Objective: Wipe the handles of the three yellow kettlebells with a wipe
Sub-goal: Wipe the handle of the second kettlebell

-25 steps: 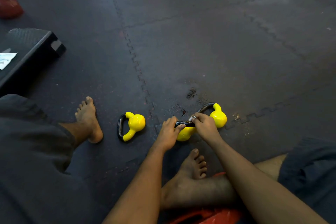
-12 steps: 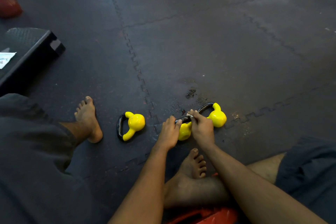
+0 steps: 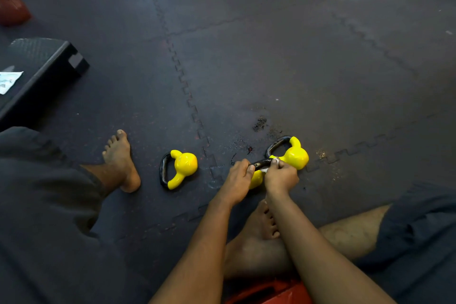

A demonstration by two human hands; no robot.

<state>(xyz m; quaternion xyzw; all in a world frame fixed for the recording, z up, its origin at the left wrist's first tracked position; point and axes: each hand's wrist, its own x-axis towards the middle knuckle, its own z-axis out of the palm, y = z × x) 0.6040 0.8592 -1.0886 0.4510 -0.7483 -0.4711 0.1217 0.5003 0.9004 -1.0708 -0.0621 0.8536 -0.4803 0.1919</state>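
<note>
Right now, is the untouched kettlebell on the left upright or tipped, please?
Tipped: the left kettlebell lies on its side, its black handle level with the mat.

The floor is made of dark rubber mats that fit together like puzzle pieces. On it lie a left kettlebell on its side, a middle kettlebell just beside a right kettlebell, a bare foot, a black step and a red thing
</note>
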